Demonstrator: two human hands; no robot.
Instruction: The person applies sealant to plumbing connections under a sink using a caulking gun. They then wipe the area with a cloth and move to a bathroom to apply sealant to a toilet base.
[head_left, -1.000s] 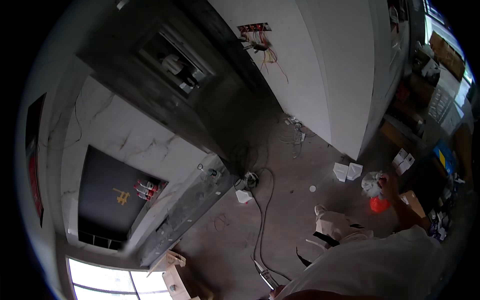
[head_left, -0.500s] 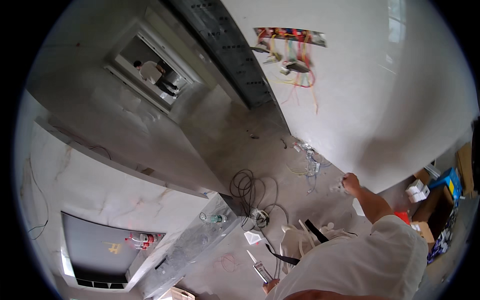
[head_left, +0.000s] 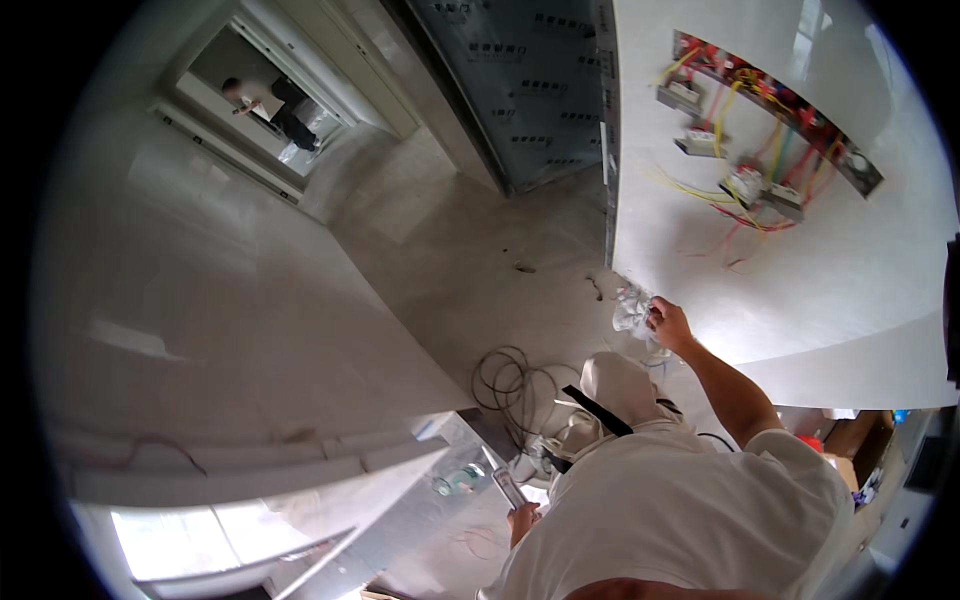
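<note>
My left hand (head_left: 522, 522) is wrapped round the lower end of a sealant cartridge (head_left: 508, 486), whose pale tapered nozzle points up. My right arm reaches forward along the white wall, and the fingers of my right hand (head_left: 670, 323) are pinched together at a crumpled whitish wad (head_left: 631, 309), which looks like tissue or thin plastic. Above this hand, several switch plates (head_left: 698, 141) dangle on coloured wires from a long slot (head_left: 780, 98) cut in the wall panel (head_left: 860, 270).
Black cable (head_left: 505, 385) lies coiled on the floor (head_left: 450, 270). A clear bottle (head_left: 460, 480) rests on a low ledge at left. Boxes (head_left: 862, 440) stand at the right. Through a far doorway, another person (head_left: 270, 108) bends forward. A film-covered door panel (head_left: 530, 90) stands ahead.
My view has turned, and the wall slot now appears larger and farther right. My right hand has moved forward along the wall's foot. The left hand still grips the cartridge.
</note>
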